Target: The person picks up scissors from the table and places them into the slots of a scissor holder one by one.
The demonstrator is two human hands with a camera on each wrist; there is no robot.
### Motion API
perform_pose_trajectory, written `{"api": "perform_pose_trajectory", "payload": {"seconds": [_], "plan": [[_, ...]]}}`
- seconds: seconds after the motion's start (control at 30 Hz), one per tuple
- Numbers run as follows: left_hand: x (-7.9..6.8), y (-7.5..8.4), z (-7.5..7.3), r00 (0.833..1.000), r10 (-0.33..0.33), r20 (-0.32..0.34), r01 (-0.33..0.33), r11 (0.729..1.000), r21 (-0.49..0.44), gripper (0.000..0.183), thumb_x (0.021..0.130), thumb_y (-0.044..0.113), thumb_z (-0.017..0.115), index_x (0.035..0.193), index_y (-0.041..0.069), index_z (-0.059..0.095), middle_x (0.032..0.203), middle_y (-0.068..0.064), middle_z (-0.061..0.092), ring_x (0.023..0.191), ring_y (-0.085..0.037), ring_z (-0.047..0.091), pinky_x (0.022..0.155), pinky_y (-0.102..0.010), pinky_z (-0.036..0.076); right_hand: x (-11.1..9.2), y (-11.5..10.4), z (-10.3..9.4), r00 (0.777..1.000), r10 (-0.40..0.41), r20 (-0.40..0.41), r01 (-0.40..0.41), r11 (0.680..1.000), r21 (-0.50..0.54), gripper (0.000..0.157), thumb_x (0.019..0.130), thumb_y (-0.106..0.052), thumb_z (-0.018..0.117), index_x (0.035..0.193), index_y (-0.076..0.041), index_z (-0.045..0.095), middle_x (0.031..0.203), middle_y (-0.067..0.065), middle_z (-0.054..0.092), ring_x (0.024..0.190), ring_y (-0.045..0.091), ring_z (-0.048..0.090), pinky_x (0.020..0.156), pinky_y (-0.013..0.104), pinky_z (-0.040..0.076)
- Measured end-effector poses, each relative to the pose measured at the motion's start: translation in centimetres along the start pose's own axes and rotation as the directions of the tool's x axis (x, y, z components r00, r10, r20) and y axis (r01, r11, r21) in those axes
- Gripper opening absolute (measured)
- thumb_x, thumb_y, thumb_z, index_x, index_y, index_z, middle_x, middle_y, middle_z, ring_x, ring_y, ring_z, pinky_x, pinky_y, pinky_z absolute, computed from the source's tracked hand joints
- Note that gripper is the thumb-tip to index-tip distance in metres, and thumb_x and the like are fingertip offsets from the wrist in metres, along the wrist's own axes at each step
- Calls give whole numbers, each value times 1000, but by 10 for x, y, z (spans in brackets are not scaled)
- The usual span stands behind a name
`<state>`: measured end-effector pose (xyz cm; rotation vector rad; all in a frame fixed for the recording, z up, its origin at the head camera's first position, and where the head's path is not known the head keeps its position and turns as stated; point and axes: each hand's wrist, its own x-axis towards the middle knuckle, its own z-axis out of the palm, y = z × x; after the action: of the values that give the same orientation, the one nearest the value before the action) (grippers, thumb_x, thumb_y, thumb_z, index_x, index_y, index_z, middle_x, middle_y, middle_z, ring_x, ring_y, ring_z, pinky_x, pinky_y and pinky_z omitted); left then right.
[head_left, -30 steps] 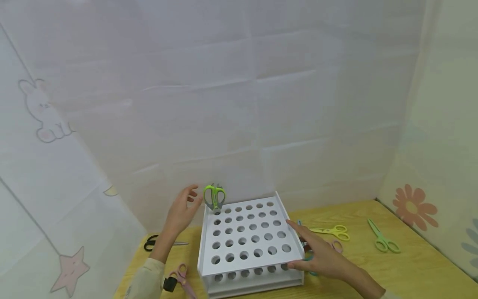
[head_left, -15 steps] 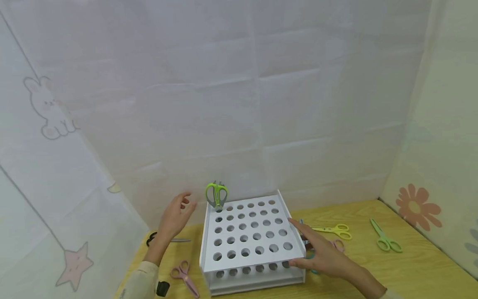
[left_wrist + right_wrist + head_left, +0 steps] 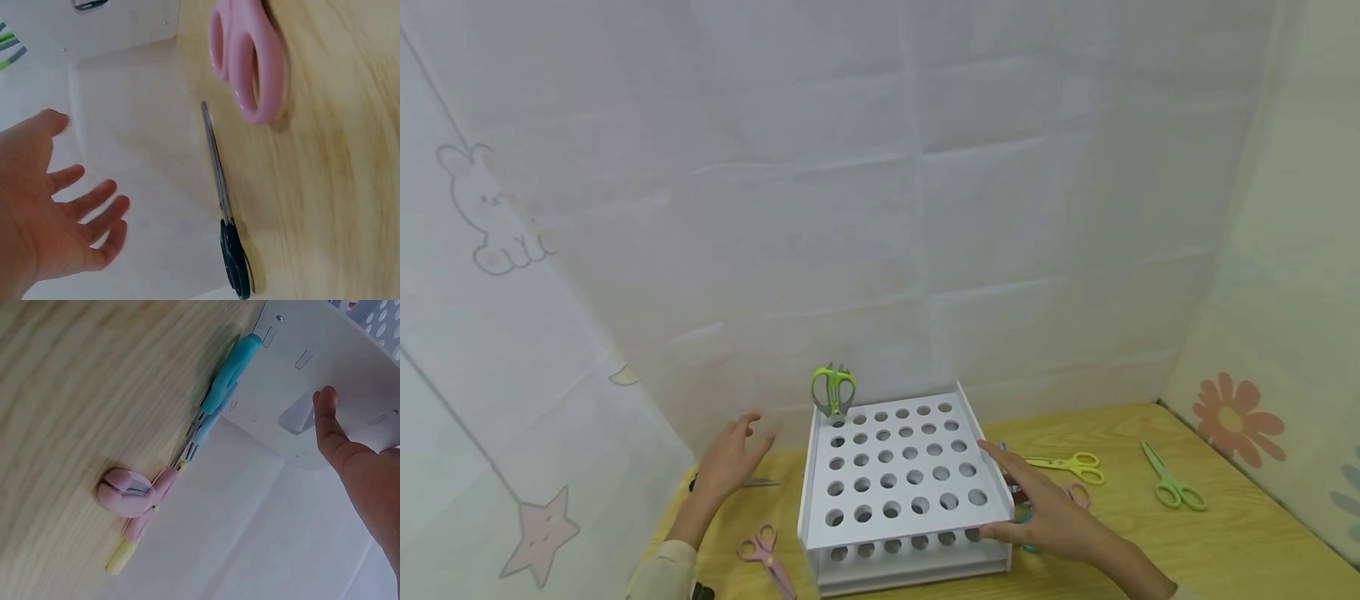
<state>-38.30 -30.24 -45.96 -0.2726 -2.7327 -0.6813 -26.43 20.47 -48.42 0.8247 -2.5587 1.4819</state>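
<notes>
My left hand point(image 3: 726, 462) hovers over the black-handled scissors point(image 3: 232, 253), its fingers loosely bent and holding nothing. Behind the hand in the head view, only the blade and a bit of handle of these scissors show. A white rack with rows of round holes point(image 3: 874, 528) stands in the middle. Green-and-grey scissors point(image 3: 832, 392) stand upright in its back left hole. My right hand point(image 3: 1048, 517) rests against the rack's right side, fingers spread along the edge. In the right wrist view, a fingertip touches the side panel point(image 3: 350, 375) beside a cut-out slot.
Pink scissors point(image 3: 766, 557) lie left of the rack. To its right are yellow scissors point(image 3: 1067, 463), green scissors point(image 3: 1172, 482) and pink scissors point(image 3: 128, 492). Teal scissors point(image 3: 230, 372) and light blue ones point(image 3: 212, 419) lie close to the rack's side. White sheeting point(image 3: 850, 208) borders the table.
My left hand has moved left and down, away from the green-and-grey scissors and over the black-handled scissors. The right hand has stayed at the rack's side.
</notes>
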Motion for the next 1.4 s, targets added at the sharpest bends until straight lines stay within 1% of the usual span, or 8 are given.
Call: {"api": "perform_pose_trajectory", "payload": {"seconds": [0.2,0.43,0.57,0.8,0.97,1.03,1.17,1.4], "plan": [[-5,-12,-1,999,-33,29,30,994,106,62,100,37,63,147,0,47,125,-29,56,108,-47,59,78,-62,51,0,1,0,1000,12,1,-12,1000,21,106,81,-35,88,163,-28,22,137,14,52,99,17,66,83,35,56],[-11,-30,2,992,-102,81,89,984,153,67,100,41,61,149,-1,42,132,-36,49,113,-55,53,80,-73,45,-1,1,0,1000,12,1,-12,1000,25,105,81,-32,88,163,-28,23,144,14,47,103,18,64,83,34,56],[-15,-39,2,975,-163,148,143,980,141,76,100,46,60,151,-5,36,135,-40,43,116,-61,48,86,-77,38,-1,0,0,1000,2,-7,-2,1000,13,105,81,-31,88,163,-27,23,141,14,49,102,18,65,83,35,56],[-21,-55,-9,944,-218,249,188,972,138,93,98,59,58,153,-10,29,140,-46,34,121,-66,40,91,-78,35,0,1,0,1000,8,-1,-8,1000,5,105,81,-32,88,163,-27,23,143,15,48,102,17,65,84,34,56],[-24,-68,-15,914,-259,312,222,964,149,99,96,57,62,152,-16,25,141,-50,29,125,-68,34,96,-74,35,1,0,-1,1000,9,-2,-9,1000,7,105,81,-33,88,163,-28,23,145,14,45,104,18,64,84,34,55],[-25,-73,-16,909,-265,321,231,963,140,98,96,52,66,150,-18,25,139,-50,30,125,-67,35,98,-71,36,1,1,-1,1000,10,-1,-10,1000,11,105,80,-33,88,163,-28,23,146,13,45,106,18,63,85,34,55],[-26,-80,-16,912,-263,316,238,965,113,98,93,45,74,148,-20,26,137,-50,30,123,-67,37,99,-70,36,1,1,-1,1000,12,3,-12,1000,18,105,80,-33,88,163,-29,23,146,13,44,106,19,63,84,34,55],[-24,-91,-10,938,-236,254,211,970,120,91,90,33,79,146,-20,30,132,-50,33,119,-67,40,97,-69,38,1,1,-1,1000,19,-2,-19,1000,8,104,81,-33,88,163,-31,23,147,13,44,109,22,63,84,34,55]]}}
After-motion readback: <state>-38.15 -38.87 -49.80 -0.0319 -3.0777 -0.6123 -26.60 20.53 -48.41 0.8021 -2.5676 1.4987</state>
